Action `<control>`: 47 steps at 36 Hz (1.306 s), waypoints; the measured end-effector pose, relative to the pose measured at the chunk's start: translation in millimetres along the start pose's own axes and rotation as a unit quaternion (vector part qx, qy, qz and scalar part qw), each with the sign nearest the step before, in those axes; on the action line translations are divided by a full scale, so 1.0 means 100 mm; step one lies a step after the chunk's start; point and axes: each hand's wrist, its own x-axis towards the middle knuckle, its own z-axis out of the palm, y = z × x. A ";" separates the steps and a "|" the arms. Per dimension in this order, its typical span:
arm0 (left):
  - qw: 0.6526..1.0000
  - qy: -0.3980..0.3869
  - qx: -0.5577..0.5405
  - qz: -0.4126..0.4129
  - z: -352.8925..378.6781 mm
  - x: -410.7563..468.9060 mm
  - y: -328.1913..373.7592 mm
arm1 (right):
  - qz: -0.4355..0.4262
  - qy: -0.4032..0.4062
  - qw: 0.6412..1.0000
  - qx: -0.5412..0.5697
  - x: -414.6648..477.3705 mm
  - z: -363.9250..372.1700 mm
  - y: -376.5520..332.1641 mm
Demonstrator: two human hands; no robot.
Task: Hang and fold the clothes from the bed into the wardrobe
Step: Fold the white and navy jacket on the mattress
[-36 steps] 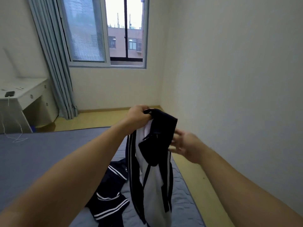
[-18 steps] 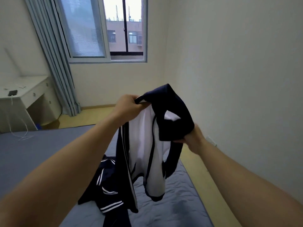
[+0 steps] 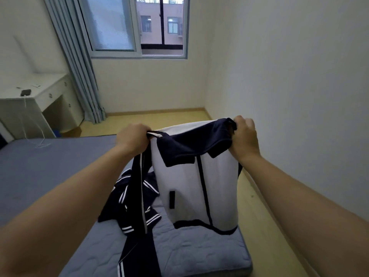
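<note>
Blue quilted bed (image 3: 199, 254) nearest, its right edge by the wood floor (image 3: 265, 226). A navy garment with white stripes (image 3: 127, 200) lies crumpled on the bed, below and just left of the held piece. White-and-navy jacket (image 3: 189, 188) is held up over the bed between both hands, spread wide, with the navy collar folded over the top and the white panel facing the camera. Cannot tell if the hem touches the bed. Left hand (image 3: 132, 139) is clenched round the jacket's top left corner, and a navy sleeve with a white stripe hangs down from it. Right hand (image 3: 244, 138) grips the top right corner, fingers curled over the navy edge. Small dark patch (image 3: 172, 199) on the white front – any writing too small to read.

Farther back – white desk (image 3: 48, 92) at left with a small dark object (image 3: 25, 92) on it and a white cord hanging off, blue-grey curtain (image 3: 77, 62), window (image 3: 137, 27) showing a pinkish building
</note>
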 end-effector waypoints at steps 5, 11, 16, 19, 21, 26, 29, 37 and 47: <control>0.898 -0.081 -0.393 -0.180 0.30 -0.17 0.36 | -0.005 -0.022 1.000 -0.019 -0.07 -0.06 0.35; 0.948 -0.030 -0.282 -0.147 0.63 -0.46 0.71 | -0.001 -0.069 0.997 -0.026 -0.22 -0.15 0.91; 0.985 -0.015 -0.138 -0.100 0.84 -0.71 0.82 | 0.024 -0.218 0.966 -0.133 -0.24 -0.25 1.30; 0.989 -0.056 -0.092 -0.100 0.97 -0.87 0.81 | 0.019 -0.299 0.940 -0.161 -0.22 -0.22 1.44; 0.989 -0.087 -0.067 -0.102 1.04 -0.96 0.82 | 0.021 -0.348 0.923 -0.164 -0.20 -0.17 1.49; 0.993 -0.067 -0.004 -0.102 1.09 -1.15 0.76 | 0.101 -0.499 0.852 -0.125 -0.06 -0.09 1.39; 0.991 -0.074 0.026 -0.108 1.06 -1.11 0.64 | 0.126 -0.578 0.794 -0.142 0.11 -0.03 1.26; 0.978 -0.152 0.010 -0.139 1.44 -0.54 0.34 | 0.151 -0.579 0.778 -0.190 0.49 0.60 1.25; 0.922 -0.305 -0.075 -0.227 2.65 -0.27 0.16 | 0.243 -0.568 0.769 -0.167 0.22 1.86 1.81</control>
